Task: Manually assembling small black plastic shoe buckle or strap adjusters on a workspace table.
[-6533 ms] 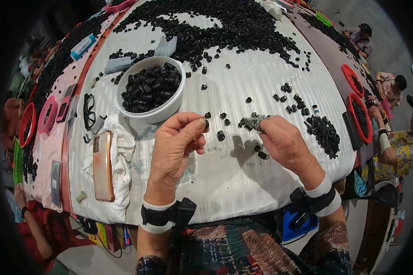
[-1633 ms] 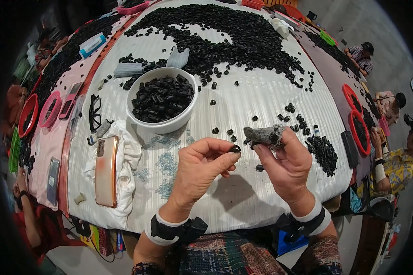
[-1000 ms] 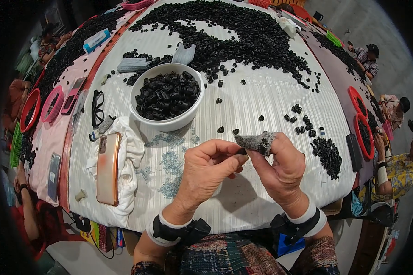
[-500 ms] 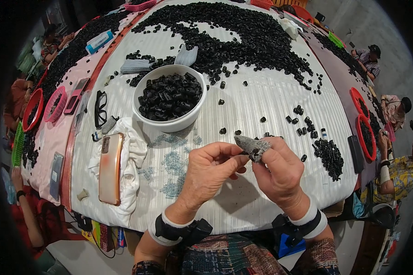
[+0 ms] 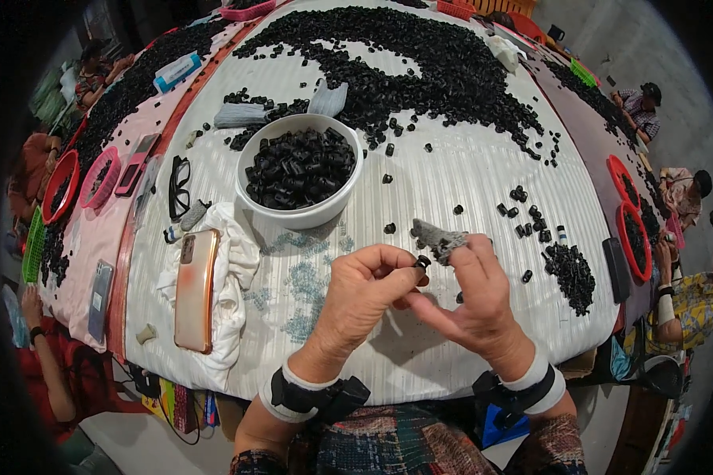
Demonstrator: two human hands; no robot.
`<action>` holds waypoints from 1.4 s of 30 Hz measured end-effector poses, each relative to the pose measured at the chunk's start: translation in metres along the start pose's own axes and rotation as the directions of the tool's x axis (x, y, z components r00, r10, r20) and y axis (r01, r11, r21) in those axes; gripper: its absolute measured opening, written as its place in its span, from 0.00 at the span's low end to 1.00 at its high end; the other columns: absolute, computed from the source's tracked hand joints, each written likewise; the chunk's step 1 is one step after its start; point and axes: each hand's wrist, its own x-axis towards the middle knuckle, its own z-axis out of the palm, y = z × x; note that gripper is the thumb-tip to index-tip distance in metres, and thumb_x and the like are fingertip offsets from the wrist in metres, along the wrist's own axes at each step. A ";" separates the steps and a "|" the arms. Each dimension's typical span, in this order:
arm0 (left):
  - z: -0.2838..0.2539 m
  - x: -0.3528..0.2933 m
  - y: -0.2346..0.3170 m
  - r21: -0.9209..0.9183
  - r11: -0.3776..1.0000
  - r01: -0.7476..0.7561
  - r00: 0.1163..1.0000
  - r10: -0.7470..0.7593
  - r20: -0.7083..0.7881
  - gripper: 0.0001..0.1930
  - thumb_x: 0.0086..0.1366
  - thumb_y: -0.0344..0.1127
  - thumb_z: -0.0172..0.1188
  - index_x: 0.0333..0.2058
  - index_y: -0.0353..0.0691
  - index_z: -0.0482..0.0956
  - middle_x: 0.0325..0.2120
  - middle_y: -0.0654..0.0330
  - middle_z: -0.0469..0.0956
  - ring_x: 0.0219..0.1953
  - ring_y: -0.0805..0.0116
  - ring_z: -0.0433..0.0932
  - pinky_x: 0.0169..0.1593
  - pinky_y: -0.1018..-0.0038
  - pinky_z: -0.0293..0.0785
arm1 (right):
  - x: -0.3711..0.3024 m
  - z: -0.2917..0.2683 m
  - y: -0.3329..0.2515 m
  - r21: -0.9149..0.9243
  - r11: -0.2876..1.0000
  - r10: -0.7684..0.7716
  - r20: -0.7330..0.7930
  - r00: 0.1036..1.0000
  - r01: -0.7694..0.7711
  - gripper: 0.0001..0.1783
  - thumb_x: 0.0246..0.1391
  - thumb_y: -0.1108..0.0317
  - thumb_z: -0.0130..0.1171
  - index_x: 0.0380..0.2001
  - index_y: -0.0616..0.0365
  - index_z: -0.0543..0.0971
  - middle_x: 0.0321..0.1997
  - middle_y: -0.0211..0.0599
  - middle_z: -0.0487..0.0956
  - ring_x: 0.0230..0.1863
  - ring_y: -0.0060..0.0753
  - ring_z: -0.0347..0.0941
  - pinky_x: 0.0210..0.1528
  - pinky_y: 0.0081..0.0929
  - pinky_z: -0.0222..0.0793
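Observation:
My left hand pinches a small black plastic cylindrical part between thumb and forefinger. My right hand is beside it, with its thumb stretched toward the left fingertips and apart from the forefinger. A grey knit finger cover sits over that forefinger, which points up and to the left. The other right fingers are curled and partly hidden. Beyond my hands is a white bowl heaped with black parts. To the right lies a small pile of thin black pieces.
Loose black parts lie right of my hands, and a large heap covers the table's far side. At left are a phone on a white cloth and eyeglasses. People sit along both sides.
My right thumb and covered forefinger have spread apart and come away from the left fingertips. The black part in my left hand now shows more plainly. The view has shifted slightly.

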 end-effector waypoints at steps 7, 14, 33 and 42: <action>0.001 -0.002 0.002 -0.056 0.998 -0.008 1.000 0.009 0.021 0.05 0.57 0.27 0.59 0.31 0.30 0.77 0.25 0.57 0.79 0.23 0.76 0.76 0.28 0.82 0.73 | -0.003 0.011 -0.004 -0.077 0.997 -0.027 0.006 1.000 0.028 0.22 0.27 0.74 0.70 0.28 0.63 0.70 0.26 0.40 0.66 0.25 0.39 0.66 0.23 0.30 0.65; 0.000 -0.003 0.005 -0.018 0.999 0.036 0.999 -0.036 0.024 0.05 0.55 0.26 0.60 0.30 0.30 0.77 0.24 0.58 0.78 0.24 0.76 0.76 0.29 0.82 0.72 | -0.002 0.010 -0.003 -0.172 0.984 -0.048 0.012 0.999 0.050 0.20 0.24 0.74 0.68 0.26 0.62 0.71 0.23 0.38 0.66 0.24 0.38 0.66 0.23 0.29 0.65; 0.000 -0.001 0.006 0.078 0.991 0.111 0.993 -0.113 0.025 0.04 0.53 0.26 0.61 0.27 0.30 0.78 0.21 0.59 0.78 0.22 0.77 0.76 0.27 0.84 0.72 | -0.008 0.007 0.001 -0.185 0.982 -0.026 0.099 0.995 0.044 0.17 0.25 0.72 0.67 0.23 0.61 0.71 0.20 0.35 0.66 0.22 0.34 0.66 0.22 0.28 0.65; -0.001 0.001 0.000 0.048 0.995 0.084 0.996 -0.085 0.021 0.08 0.58 0.32 0.61 0.31 0.31 0.78 0.23 0.60 0.79 0.24 0.78 0.76 0.27 0.84 0.73 | -0.003 -0.002 0.006 -0.191 0.978 -0.070 0.068 0.995 0.082 0.17 0.27 0.71 0.68 0.23 0.61 0.72 0.20 0.34 0.66 0.22 0.34 0.66 0.21 0.28 0.64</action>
